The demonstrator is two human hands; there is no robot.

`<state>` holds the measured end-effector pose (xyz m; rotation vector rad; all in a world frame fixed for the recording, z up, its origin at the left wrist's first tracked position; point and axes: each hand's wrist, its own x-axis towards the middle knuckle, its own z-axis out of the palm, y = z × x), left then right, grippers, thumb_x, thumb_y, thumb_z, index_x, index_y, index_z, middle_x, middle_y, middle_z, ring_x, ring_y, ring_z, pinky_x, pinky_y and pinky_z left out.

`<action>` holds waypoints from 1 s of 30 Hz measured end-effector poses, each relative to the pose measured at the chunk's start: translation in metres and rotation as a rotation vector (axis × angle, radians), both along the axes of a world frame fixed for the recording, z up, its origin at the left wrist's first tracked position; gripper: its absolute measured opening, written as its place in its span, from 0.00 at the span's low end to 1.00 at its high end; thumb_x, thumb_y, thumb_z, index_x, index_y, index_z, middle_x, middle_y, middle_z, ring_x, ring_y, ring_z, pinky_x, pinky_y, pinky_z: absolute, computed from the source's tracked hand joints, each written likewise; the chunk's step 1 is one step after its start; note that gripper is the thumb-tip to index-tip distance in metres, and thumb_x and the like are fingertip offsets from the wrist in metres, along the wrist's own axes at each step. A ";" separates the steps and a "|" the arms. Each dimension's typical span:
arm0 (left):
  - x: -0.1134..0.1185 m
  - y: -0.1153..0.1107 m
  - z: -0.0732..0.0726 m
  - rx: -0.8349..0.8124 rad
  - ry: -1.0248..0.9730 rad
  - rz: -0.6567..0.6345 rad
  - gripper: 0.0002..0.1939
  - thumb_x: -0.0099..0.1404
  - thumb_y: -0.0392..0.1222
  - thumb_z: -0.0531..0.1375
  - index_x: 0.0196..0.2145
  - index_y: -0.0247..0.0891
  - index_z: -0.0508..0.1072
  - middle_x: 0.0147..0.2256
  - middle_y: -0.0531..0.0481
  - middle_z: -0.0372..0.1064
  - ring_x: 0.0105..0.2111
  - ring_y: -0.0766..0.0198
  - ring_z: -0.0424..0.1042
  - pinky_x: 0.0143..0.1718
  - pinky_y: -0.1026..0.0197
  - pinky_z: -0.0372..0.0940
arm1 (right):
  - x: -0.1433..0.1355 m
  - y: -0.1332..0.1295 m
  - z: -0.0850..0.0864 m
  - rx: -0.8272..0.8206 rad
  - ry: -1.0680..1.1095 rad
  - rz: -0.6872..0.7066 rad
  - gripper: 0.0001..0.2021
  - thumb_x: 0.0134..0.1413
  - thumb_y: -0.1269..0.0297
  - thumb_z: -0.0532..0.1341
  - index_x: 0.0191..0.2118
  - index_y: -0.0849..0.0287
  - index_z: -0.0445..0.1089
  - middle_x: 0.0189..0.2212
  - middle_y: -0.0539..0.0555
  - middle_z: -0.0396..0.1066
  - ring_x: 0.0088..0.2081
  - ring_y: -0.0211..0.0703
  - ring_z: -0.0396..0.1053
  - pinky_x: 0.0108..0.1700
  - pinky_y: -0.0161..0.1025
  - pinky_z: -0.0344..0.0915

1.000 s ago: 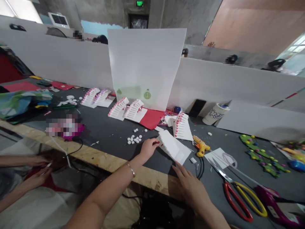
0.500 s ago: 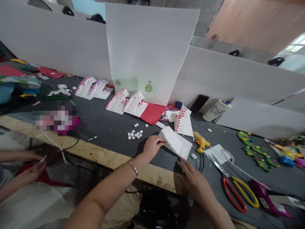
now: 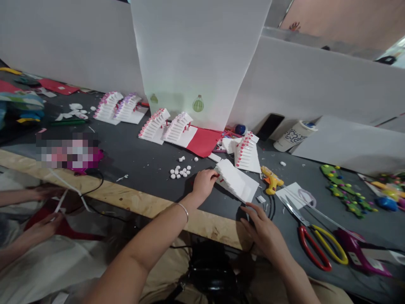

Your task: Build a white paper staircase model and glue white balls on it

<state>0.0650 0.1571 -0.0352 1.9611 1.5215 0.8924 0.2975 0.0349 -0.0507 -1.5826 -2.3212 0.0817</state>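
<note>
A white foam stair model (image 3: pixel 232 179) on a flat white base lies at the table's front edge. My left hand (image 3: pixel 203 184) is at its left side, thumb and forefinger pinched on a tiny red piece against the side of the steps. The fingertips partly hide that piece. My right hand (image 3: pixel 261 223) rests by the base's near corner, fingers apart, holding nothing. Small white foam discs (image 3: pixel 180 172) lie in a cluster left of my left hand. Behind the model stands a similar stair model with red dots (image 3: pixel 247 152).
Right of the model are a yellow glue gun (image 3: pixel 271 179), large scissors (image 3: pixel 311 236) and a purple device (image 3: pixel 360 253). More stair models (image 3: pixel 155 126) stand behind, near a red sheet (image 3: pixel 205 141). A paper cup (image 3: pixel 294 136) and dark phone (image 3: pixel 270 126) stand at the back. A co-worker's hands (image 3: pixel 47 223) hold a white strip.
The view has tilted downward a little. My left hand stays pinched at the model's side, and my right hand stays near the corner. The co-worker's hands have moved apart, showing the white strip.
</note>
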 end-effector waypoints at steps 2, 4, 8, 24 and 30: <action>0.001 0.001 -0.002 0.015 -0.010 -0.005 0.08 0.64 0.31 0.59 0.36 0.38 0.77 0.38 0.48 0.77 0.40 0.60 0.73 0.44 0.60 0.64 | 0.001 0.000 -0.001 -0.009 0.004 -0.005 0.16 0.65 0.57 0.50 0.54 0.54 0.66 0.54 0.62 0.66 0.45 0.51 0.74 0.43 0.46 0.74; 0.002 0.001 -0.004 0.027 -0.013 -0.010 0.08 0.64 0.31 0.58 0.37 0.37 0.77 0.38 0.48 0.77 0.41 0.60 0.73 0.45 0.60 0.64 | 0.001 0.000 -0.001 -0.013 0.002 -0.017 0.16 0.65 0.57 0.50 0.53 0.54 0.66 0.54 0.62 0.66 0.45 0.51 0.74 0.42 0.46 0.74; 0.003 0.002 -0.006 0.012 -0.016 -0.004 0.09 0.64 0.31 0.58 0.37 0.39 0.77 0.38 0.48 0.77 0.40 0.60 0.73 0.45 0.60 0.65 | 0.001 0.000 -0.001 0.029 -0.017 -0.043 0.16 0.66 0.55 0.49 0.51 0.56 0.66 0.56 0.65 0.64 0.47 0.54 0.73 0.41 0.48 0.74; 0.006 0.001 0.003 -0.050 0.004 0.031 0.09 0.63 0.31 0.59 0.37 0.39 0.77 0.39 0.47 0.77 0.41 0.59 0.73 0.44 0.60 0.65 | 0.000 0.001 -0.004 0.042 0.015 -0.013 0.15 0.65 0.59 0.50 0.54 0.54 0.64 0.56 0.64 0.65 0.49 0.53 0.73 0.45 0.49 0.74; -0.001 -0.013 0.006 -0.045 -0.068 0.061 0.04 0.62 0.34 0.61 0.35 0.38 0.77 0.36 0.47 0.76 0.38 0.60 0.73 0.42 0.59 0.66 | 0.002 0.004 0.009 0.024 0.043 -0.039 0.14 0.65 0.59 0.51 0.51 0.53 0.66 0.56 0.62 0.66 0.46 0.50 0.74 0.44 0.46 0.74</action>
